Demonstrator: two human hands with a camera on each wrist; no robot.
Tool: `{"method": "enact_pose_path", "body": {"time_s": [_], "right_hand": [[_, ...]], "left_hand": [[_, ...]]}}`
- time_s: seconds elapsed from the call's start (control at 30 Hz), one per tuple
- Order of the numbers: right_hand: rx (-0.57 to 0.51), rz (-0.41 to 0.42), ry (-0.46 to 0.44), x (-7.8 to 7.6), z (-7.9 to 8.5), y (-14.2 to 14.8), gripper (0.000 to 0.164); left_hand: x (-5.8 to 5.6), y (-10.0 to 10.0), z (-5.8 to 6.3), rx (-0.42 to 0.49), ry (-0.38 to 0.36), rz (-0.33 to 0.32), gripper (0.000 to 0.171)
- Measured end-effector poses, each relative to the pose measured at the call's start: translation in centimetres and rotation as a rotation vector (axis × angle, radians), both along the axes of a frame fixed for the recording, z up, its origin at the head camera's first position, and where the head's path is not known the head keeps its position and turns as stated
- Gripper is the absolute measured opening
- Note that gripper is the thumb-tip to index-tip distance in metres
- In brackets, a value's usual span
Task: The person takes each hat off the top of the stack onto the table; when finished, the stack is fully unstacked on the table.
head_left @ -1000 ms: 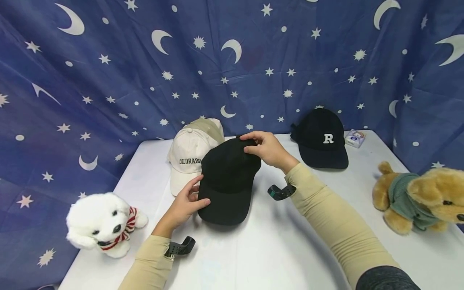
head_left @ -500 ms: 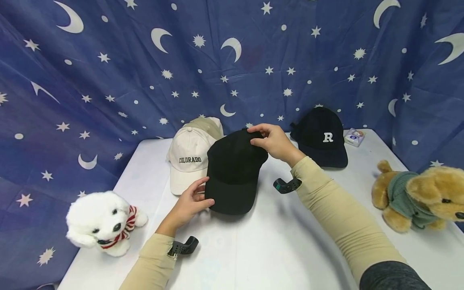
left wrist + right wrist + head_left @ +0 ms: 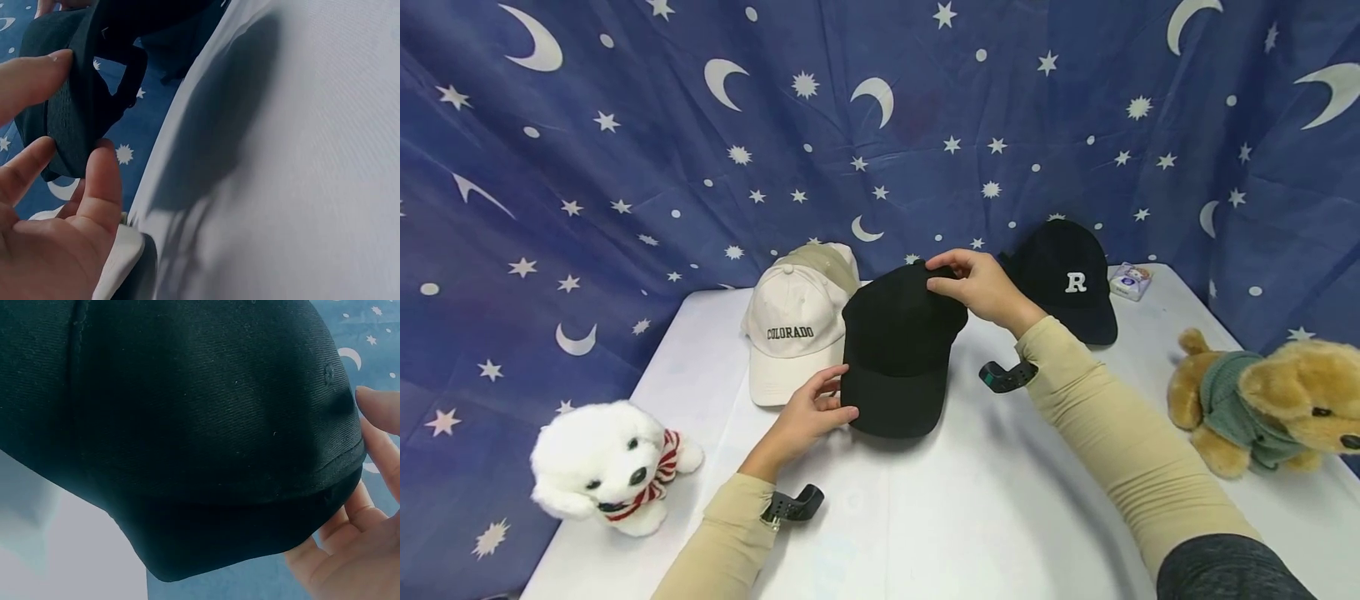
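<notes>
Above the white table (image 3: 985, 517), near its middle, we find the black cap (image 3: 898, 350) raised between two hands, its brim pointing down and toward us. We see the left hand (image 3: 811, 417) grasping the brim at its left edge, thumb and fingertips pinching the cloth. The right hand (image 3: 981, 287) grips the upper right of the crown; we note in the right wrist view that its fingers reach partly behind the cap. We observe, in the left wrist view, a shadow (image 3: 225, 119) lying on the table apart from the cap.

Just left of the black cap we mark the cream cap (image 3: 793, 308), lettered COLORADO, its right edge partly hidden. At back right we locate the R cap (image 3: 1067, 283) beside a small box (image 3: 1130, 282). We place the white dog (image 3: 598, 462) at left, the brown dog (image 3: 1303, 379) at right, and the starry curtain (image 3: 805, 50) behind.
</notes>
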State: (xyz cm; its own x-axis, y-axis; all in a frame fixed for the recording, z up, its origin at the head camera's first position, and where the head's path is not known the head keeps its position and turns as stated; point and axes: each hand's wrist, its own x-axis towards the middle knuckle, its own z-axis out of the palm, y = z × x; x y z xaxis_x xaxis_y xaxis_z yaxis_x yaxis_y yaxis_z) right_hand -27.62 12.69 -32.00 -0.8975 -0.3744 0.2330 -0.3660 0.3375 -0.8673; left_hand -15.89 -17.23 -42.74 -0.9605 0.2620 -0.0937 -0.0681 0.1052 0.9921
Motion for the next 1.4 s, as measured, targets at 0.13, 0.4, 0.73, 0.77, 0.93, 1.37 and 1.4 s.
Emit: {"method": "enact_pose_path", "body": {"time_s": [0.13,0.4,0.73,0.77,0.93,1.37,1.4], "right_hand": [[0.023,-0.011,-0.001,-0.2,0.1,0.5,0.033],[0.057,-0.025,-0.001,-0.6,0.4,1.4,0.036],[0.112,-0.063,-0.004,-1.2,0.6,2.9,0.038],[0.114,-0.069,-0.008,-1.3,0.6,3.1,0.038],[0.120,-0.088,-0.021,-2.0,0.5,4.1,0.038],[0.183,-0.141,-0.047,-3.1,0.8,5.6,0.042],[0.187,-0.147,-0.050,-3.3,0.8,5.7,0.042]], "left_hand": [[-0.4,0.7,-0.2,0.010,0.002,-0.006,0.073],[-1.3,2.5,-0.6,0.003,0.019,-0.021,0.073],[-2.6,5.0,-0.9,-0.017,0.011,-0.008,0.074],[-2.8,5.3,-0.9,-0.021,0.012,-0.009,0.074],[-3.4,6.5,-0.9,-0.052,0.013,-0.008,0.075],[-5.4,9.3,-1.2,-0.058,-0.001,-0.012,0.073],[-5.6,9.4,-1.1,-0.062,-0.004,-0.007,0.072]]}}
